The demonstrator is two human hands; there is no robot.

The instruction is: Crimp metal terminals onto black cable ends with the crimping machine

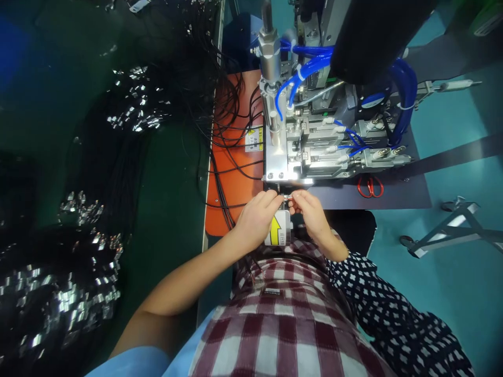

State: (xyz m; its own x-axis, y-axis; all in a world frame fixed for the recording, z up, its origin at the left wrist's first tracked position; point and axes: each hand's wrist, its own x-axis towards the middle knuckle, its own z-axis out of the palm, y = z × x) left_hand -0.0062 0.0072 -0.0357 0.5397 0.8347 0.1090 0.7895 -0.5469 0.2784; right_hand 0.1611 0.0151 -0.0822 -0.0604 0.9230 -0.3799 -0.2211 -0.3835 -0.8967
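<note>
My left hand point(258, 213) and my right hand point(311, 212) meet at the near end of a metal machine point(277, 157), fingertips almost touching. A small shiny metal piece point(287, 198), which looks like a cable connector, shows between them. My right thumb and forefinger pinch it. The left fingers are closed at its other side, and what they hold is hidden. A black cable point(236, 206) runs over the orange board toward my left hand. Just below the fingers sits a metal plate with a yellow arrow label point(277, 230).
Bundles of black cables with shiny metal ends point(78, 298) cover much of the dark green table point(168, 209) at left. Loose cables cross the orange board point(222, 183). Blue air hoses point(314, 65) loop over the machine. Red-handled scissors point(370, 187) lie to its right.
</note>
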